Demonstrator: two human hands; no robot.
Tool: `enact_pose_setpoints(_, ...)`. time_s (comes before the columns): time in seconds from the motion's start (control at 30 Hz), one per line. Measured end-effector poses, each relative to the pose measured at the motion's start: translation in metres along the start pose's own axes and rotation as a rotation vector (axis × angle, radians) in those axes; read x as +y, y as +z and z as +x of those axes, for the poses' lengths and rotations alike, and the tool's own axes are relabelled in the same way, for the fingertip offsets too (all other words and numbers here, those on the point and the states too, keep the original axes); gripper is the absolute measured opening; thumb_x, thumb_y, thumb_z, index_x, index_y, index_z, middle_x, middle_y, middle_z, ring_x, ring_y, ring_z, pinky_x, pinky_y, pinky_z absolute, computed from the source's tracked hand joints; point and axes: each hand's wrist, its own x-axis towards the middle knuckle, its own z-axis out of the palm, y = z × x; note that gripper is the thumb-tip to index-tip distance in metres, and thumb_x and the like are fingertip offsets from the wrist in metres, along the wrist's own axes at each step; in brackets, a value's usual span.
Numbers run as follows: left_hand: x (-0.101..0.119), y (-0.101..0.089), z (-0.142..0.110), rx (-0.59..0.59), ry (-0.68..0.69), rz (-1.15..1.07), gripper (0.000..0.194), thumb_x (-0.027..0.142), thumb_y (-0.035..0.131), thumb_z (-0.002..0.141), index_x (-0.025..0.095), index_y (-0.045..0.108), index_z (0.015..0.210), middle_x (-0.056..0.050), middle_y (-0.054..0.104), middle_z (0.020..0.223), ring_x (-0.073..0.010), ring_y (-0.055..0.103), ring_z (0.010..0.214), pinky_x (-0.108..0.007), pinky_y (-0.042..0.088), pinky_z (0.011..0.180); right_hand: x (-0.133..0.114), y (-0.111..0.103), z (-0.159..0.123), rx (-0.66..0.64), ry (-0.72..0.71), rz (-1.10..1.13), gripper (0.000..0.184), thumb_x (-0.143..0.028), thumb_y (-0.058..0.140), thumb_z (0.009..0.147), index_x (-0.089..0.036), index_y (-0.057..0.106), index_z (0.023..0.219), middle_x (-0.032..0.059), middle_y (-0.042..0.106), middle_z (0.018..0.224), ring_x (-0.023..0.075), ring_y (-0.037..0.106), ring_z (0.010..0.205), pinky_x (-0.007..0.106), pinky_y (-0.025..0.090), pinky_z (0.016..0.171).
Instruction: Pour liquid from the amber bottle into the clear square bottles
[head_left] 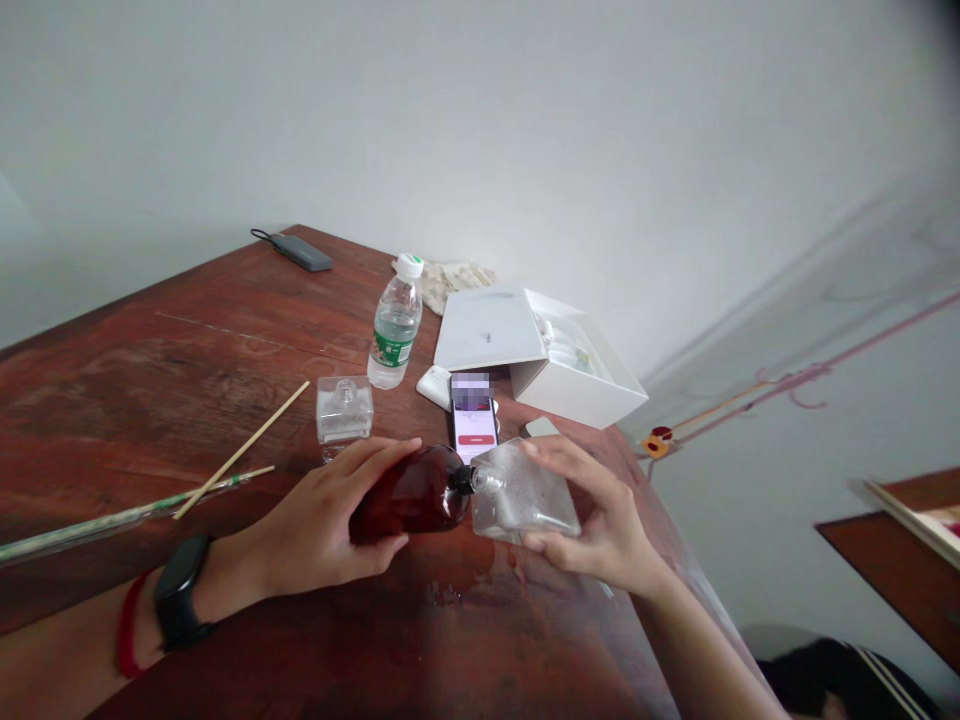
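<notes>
My left hand (322, 510) is wrapped around a dark red-brown bottle (412, 492), which lies tilted on its side with its black neck pointing right. My right hand (600, 510) grips a clear square glass bottle (521, 492), its mouth turned left. The two bottle mouths meet or nearly touch; I cannot tell whether liquid is passing between them. A second clear square glass bottle (344, 410) stands on the table beyond my left hand. Just past the held bottles lies a phone (474, 425) with its screen lit.
A water bottle (394, 325) stands behind the glass bottle. Chopsticks (244, 448) lie at left, one in a wrapper. An open white box (581, 375), a crumpled cloth (454, 283) and a grey power bank (302, 252) sit farther back. Wet spots (450, 595) mark the wooden table (337, 650).
</notes>
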Motion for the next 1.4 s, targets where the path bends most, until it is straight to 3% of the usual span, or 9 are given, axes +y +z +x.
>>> enact_pose_setpoints(0.4, 0.000, -0.001, -0.001, 0.005, -0.033, -0.003, 0.087, 0.023, 0.072, 0.091, 0.034, 0.030, 0.167, -0.013, 0.061, 0.153, -0.0349, 0.068, 0.135, -0.050, 0.060, 0.113, 0.005, -0.004, 0.008, -0.007, -0.004, -0.048, 0.081, -0.045, 0.099, 0.077, -0.044, 0.068, 0.152, 0.0064, 0.081, 0.132, 0.0355, 0.078, 0.119, 0.053, 0.067, 0.097)
enact_pose_setpoints(1.03, 0.000, 0.000, 0.001, 0.008, -0.050, -0.006, 0.085, 0.024, 0.072, 0.090, 0.032, 0.032, 0.164, -0.012, 0.062, 0.153, -0.0343, 0.068, 0.135, -0.048, 0.060, 0.113, 0.000, -0.007, 0.016, -0.035, -0.067, -0.103, 0.078, -0.051, 0.094, 0.084, -0.043, 0.064, 0.155, 0.0092, 0.079, 0.134, 0.0377, 0.079, 0.117, 0.054, 0.068, 0.092)
enact_pose_setpoints(1.4, -0.002, -0.001, 0.000, -0.010, -0.024, 0.029, 0.086, 0.027, 0.073, 0.090, 0.032, 0.031, 0.165, -0.013, 0.061, 0.154, -0.0358, 0.068, 0.136, -0.051, 0.060, 0.114, -0.006, -0.007, 0.012, -0.042, -0.050, -0.128, 0.081, -0.047, 0.095, 0.083, -0.043, 0.062, 0.157, 0.0088, 0.078, 0.137, 0.0402, 0.075, 0.126, 0.057, 0.066, 0.100)
